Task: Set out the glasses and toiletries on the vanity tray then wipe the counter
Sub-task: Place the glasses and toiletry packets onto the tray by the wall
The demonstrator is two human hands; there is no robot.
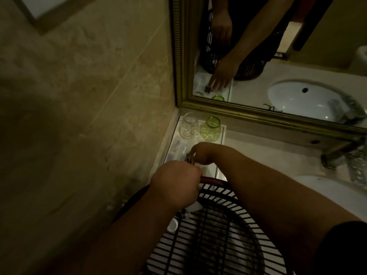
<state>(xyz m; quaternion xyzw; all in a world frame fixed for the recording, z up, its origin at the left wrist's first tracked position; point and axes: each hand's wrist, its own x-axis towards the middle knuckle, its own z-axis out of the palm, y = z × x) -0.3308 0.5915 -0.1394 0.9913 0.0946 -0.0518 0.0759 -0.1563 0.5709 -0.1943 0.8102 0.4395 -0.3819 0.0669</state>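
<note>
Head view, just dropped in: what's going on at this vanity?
A person is stocking the white vanity tray in the counter corner. A clear glass and a green glass already stand at its far end. The right hand lowers a small dark item onto the tray; the left hand grips the rim of a black slatted basket. Wiping hasn't begun.

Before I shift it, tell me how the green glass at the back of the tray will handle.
The green glass looks thin-walled, so probably light and fragile. Its bulbous body narrowing at the top may slip in a loose grip. It stands close beside the clear glass, so a sideways push could knock them together.
</note>
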